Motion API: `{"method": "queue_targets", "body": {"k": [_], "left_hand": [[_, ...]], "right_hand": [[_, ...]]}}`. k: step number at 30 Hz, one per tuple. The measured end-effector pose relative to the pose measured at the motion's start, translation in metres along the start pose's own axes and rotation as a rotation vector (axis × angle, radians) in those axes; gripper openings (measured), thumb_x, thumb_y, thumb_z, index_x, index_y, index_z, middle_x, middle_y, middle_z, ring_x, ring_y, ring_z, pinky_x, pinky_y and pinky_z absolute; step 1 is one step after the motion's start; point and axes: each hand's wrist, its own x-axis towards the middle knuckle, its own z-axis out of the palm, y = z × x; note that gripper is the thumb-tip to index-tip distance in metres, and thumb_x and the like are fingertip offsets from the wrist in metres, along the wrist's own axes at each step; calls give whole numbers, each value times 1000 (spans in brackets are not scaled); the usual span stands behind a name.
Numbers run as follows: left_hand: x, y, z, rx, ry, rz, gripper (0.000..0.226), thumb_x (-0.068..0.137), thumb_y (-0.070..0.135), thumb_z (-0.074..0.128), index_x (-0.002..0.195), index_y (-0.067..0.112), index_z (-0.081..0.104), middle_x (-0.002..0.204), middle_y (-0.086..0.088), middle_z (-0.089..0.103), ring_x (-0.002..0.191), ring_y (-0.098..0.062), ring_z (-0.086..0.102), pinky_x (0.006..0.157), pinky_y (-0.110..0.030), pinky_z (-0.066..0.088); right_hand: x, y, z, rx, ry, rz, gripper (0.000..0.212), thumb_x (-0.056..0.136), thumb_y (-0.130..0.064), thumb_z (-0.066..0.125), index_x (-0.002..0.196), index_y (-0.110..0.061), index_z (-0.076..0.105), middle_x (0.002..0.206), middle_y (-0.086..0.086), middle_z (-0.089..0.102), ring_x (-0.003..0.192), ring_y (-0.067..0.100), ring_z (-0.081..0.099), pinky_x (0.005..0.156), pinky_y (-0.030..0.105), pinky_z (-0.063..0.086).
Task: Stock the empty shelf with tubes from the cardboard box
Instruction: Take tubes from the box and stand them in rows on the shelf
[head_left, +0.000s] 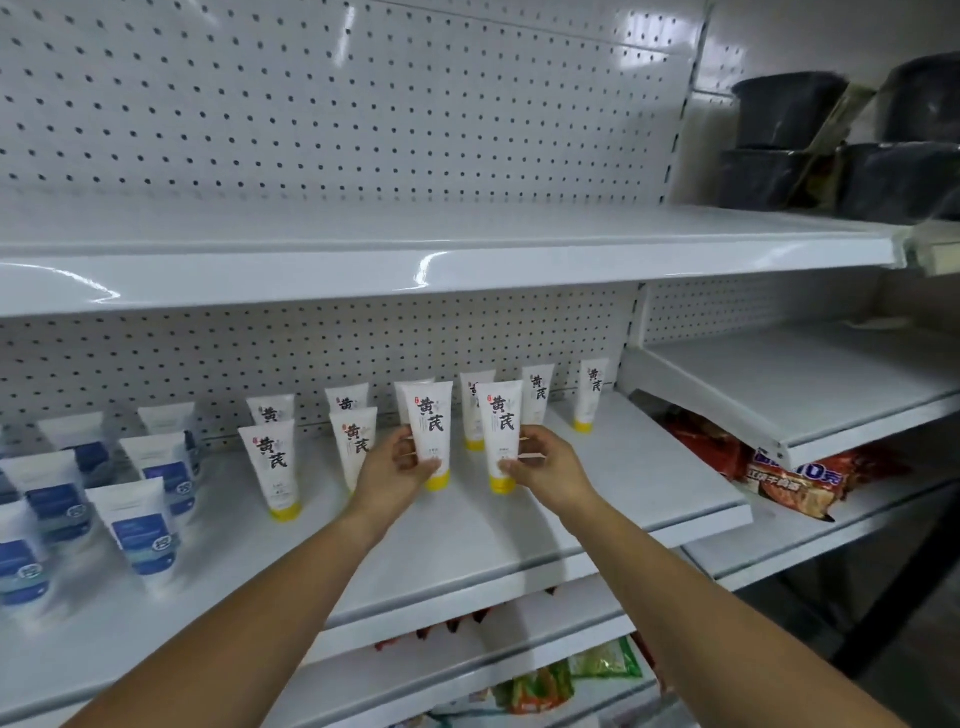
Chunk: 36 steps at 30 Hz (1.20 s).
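Observation:
My left hand (397, 465) grips a white tube with a yellow cap (432, 415), standing cap-down on the white shelf (467, 530). My right hand (545, 467) grips a second such tube (501, 421) just to its right, also cap-down. Several more yellow-capped tubes stand in two rows around them, among them a front tube (272, 462) to the left and a back tube (589, 389) at the far right. No cardboard box is in view.
White tubes with blue labels (143, 525) fill the shelf's left part. An upper shelf (415, 260) overhangs the tubes. Dark tubs (789, 135) sit at the upper right. Red snack packets (789, 478) lie on a lower right shelf, with more packets (540, 686) below.

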Motion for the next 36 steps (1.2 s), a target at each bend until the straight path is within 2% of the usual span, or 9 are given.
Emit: {"method": "queue_targets", "body": {"k": [5,8,9,13,18,23,27,32,36], "left_hand": [[11,-16,15,42,107,-16,43,85,-5,69,125,5,56,110,-7,68,100,-21,66,88,-28,53],[19,-21,22,55,132,-12,42,85,-7,68,124,3,55,110,-7,67,100,-19,64,78,-14,49],[20,-22,24,58,143,-12,42,85,-8,68,124,3,55,111,-8,67,100,-19,64,78,-14,49],[27,-31,30,88,187,-13,41,83,-9,69,121,4,57,111,-12,69,102,-26,66,85,-29,51],[30,-40,37,110,225,-22,42,82,-12,68,111,15,53,105,-8,67,101,-24,64,89,-34,52],[32,-52,37,117,246,-24,40,82,-8,68,111,16,55,106,-3,69,103,-22,66,88,-33,53],[32,-56,36,113,231,-36,40,84,-9,66,116,13,56,107,2,69,102,-15,66,84,-23,51],[32,-57,35,102,225,-45,38,85,-9,65,114,13,56,105,2,70,101,-17,66,87,-28,53],[30,-57,37,104,228,-42,36,86,-9,65,117,8,56,107,0,70,103,-17,66,84,-25,54]], "right_hand": [[20,9,2,6,-29,1,39,77,-4,78,112,-14,62,103,6,69,96,23,67,83,37,57],[32,14,0,13,-50,-6,39,78,-2,76,113,-12,62,104,4,69,93,18,67,78,29,56],[35,15,-1,13,-60,-4,40,78,-2,76,113,-11,61,103,4,69,93,18,67,78,28,55],[48,20,-2,10,-99,-3,42,79,0,76,117,-9,60,106,6,68,91,17,66,76,23,53],[64,30,-3,31,-120,0,45,75,0,79,115,-10,62,102,2,67,93,21,66,84,32,55],[71,38,-3,42,-161,1,38,76,1,77,106,-16,60,97,-3,65,84,12,65,69,15,47],[74,40,1,52,-174,-7,41,75,5,77,106,-17,60,94,-3,66,80,13,64,67,12,48],[77,46,4,65,-190,-11,42,75,7,76,106,-17,60,96,3,65,76,8,63,66,10,48],[76,50,2,49,-200,-2,42,75,8,76,107,-13,60,96,4,65,78,8,62,67,14,49]]}}
